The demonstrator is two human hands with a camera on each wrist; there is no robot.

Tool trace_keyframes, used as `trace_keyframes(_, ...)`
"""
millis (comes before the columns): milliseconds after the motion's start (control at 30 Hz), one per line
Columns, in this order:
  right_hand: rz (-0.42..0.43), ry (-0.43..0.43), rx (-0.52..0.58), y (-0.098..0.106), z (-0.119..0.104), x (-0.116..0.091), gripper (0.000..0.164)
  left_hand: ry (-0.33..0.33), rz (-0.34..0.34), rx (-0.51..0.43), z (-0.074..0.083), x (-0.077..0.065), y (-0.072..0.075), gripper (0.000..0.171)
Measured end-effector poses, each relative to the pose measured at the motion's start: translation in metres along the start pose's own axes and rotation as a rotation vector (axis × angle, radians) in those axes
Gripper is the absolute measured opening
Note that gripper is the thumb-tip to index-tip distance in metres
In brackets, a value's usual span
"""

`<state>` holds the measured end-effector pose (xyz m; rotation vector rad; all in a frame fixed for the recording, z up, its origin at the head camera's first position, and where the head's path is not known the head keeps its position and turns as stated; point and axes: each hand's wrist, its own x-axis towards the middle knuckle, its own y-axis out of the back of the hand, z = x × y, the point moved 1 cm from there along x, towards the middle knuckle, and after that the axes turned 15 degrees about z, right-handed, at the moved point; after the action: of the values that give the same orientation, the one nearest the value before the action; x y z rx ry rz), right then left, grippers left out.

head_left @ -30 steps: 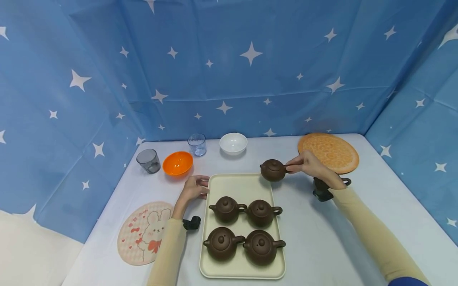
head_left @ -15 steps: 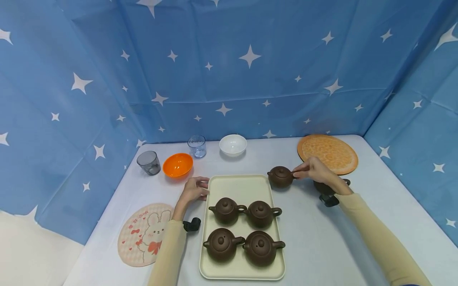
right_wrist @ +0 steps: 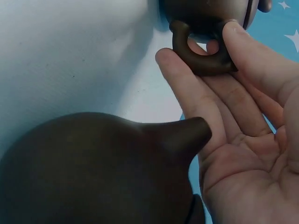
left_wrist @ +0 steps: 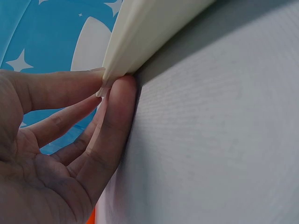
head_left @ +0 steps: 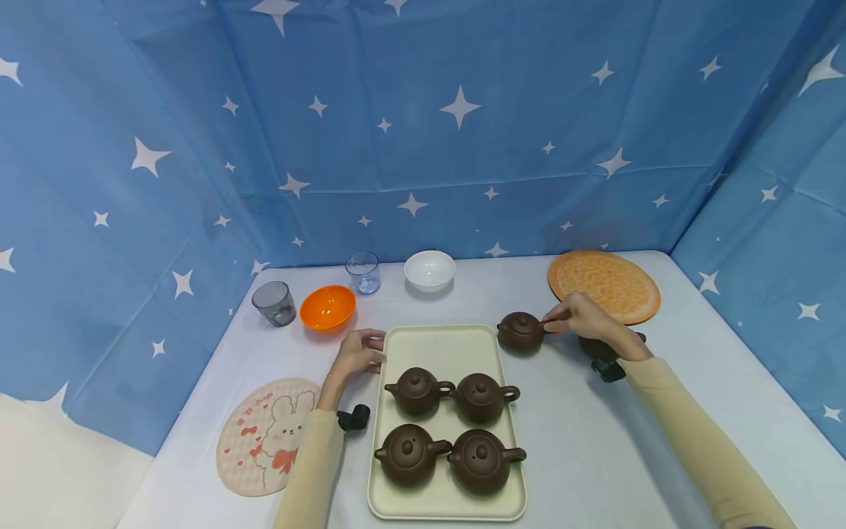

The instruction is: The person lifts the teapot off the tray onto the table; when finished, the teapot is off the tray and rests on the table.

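My right hand [head_left: 581, 317] pinches the handle of a small brown teapot [head_left: 520, 333], which sits at the table just off the tray's far right corner. In the right wrist view, thumb and fingers close on the handle [right_wrist: 205, 65]. My left hand [head_left: 357, 353] holds the left rim of a cream tray [head_left: 439, 339]; the left wrist view shows the rim [left_wrist: 114, 65] between thumb and fingers. The tray bears several brown teapots [head_left: 418, 391] in two rows, lids on. Another brown teapot [head_left: 597, 347] stands beneath my right wrist, partly hidden.
Along the back stand a grey glass [head_left: 274, 303], an orange bowl [head_left: 327, 308], a clear glass [head_left: 364, 273] and a white bowl [head_left: 429, 271]. An orange round mat [head_left: 608, 283] lies back right, a rabbit mat [head_left: 264, 433] front left. A blue starry cloth [head_left: 423, 147] hangs behind.
My right hand has moved the teapot rightward and down, from over the tray's far right corner to beside it. The left hand stays at the tray's rim.
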<state>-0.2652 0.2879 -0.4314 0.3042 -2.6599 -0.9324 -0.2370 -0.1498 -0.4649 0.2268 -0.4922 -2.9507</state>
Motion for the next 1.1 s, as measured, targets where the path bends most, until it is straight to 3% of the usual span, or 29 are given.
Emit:
trace_keyframes(400, -0.003, -0.015, -0.111, 0.000, -0.007, -0.001, 0.017, 0.009, 0.016, 0.008, -0.002, 0.001, -0.001, 0.049)
trace_keyframes(633, 0.249, 0.015, -0.108, 0.000, -0.028, -0.001, 0.021, 0.005, 0.002, -0.006, -0.003, 0.002, 0.001, 0.050)
trace_keyframes(733, 0.273, 0.032, -0.058, -0.004, -0.046, 0.000, 0.020, 0.001, -0.002, 0.000, -0.002, 0.002, 0.002, 0.051)
trace_keyframes(967, 0.168, 0.018, 0.167, -0.025, -0.070, -0.006, 0.025, -0.008, 0.000, 0.002, -0.002, 0.003, 0.001, 0.050)
trace_keyframes(1100, 0.087, 0.048, 0.213, -0.042, -0.074, -0.015, 0.025, -0.015, -0.005, -0.003, -0.003, 0.003, 0.000, 0.050)
